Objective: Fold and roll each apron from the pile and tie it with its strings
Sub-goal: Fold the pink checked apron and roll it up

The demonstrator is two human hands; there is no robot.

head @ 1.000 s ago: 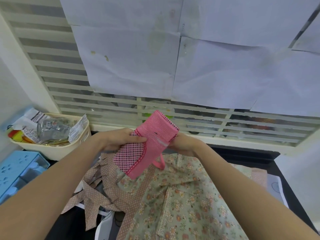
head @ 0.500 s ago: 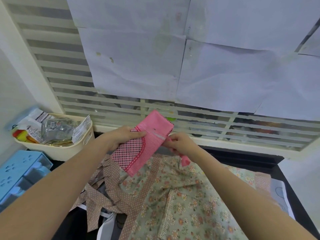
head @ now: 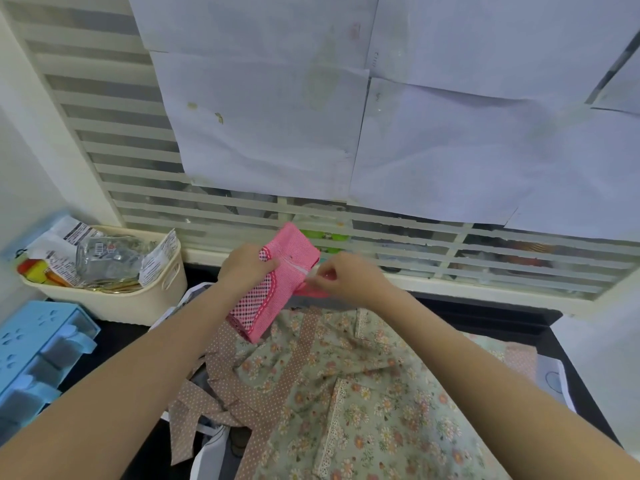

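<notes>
A pink apron [head: 277, 285], folded and rolled into a compact bundle with a dotted pocket panel, is held up above the pile. My left hand [head: 246, 268] grips the bundle from its left side, thumb across the front. Just right of the bundle, my right hand [head: 346, 275] pinches the pink apron string [head: 310, 289], which runs from the bundle's right edge into its fingers. Below lies the pile: a green floral apron [head: 363, 393] with lace trim and brown dotted straps [head: 221, 400] spread over the dark table.
A cream basket [head: 138, 299] full of packets and a glass jar stands at the back left. A blue plastic organiser [head: 38, 355] sits at the left edge. A slatted window grille covered with paper sheets [head: 346, 133] rises directly behind the table.
My right hand came out from behind the bundle to its right side and now pinches the string. The bundle has tilted and dropped slightly. The camera view has shifted.
</notes>
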